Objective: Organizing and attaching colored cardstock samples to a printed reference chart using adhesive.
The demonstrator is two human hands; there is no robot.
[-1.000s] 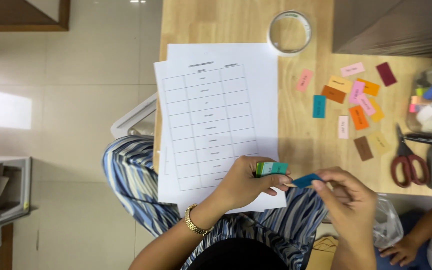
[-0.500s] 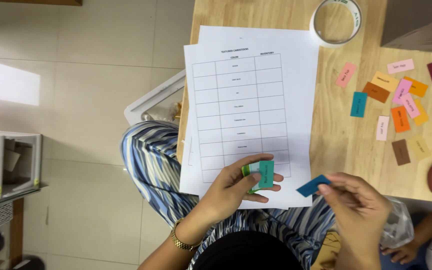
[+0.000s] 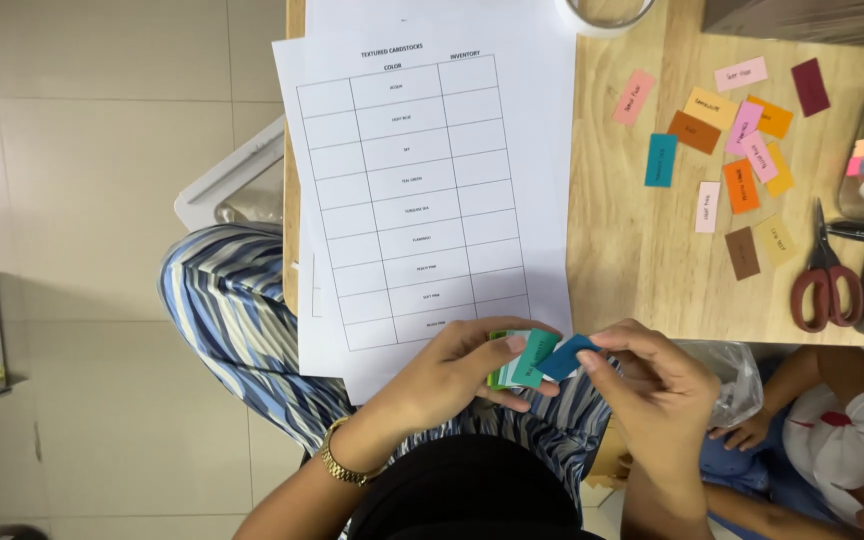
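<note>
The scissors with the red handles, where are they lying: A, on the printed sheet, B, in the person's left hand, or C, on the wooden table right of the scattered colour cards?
C: the scissors lie on the wooden table, right of the scattered colour cards.

Your left hand [image 3: 452, 375] pinches a small stack of green and teal cards [image 3: 520, 358] just below the printed table sheet [image 3: 422, 190]. Your right hand [image 3: 652, 385] holds a blue card [image 3: 569, 356] against that stack. Right of the sheet, loose coloured cards [image 3: 732, 150] lie scattered on the bench [image 3: 632, 270], with red-handled scissors [image 3: 825, 275] beyond them.
</note>
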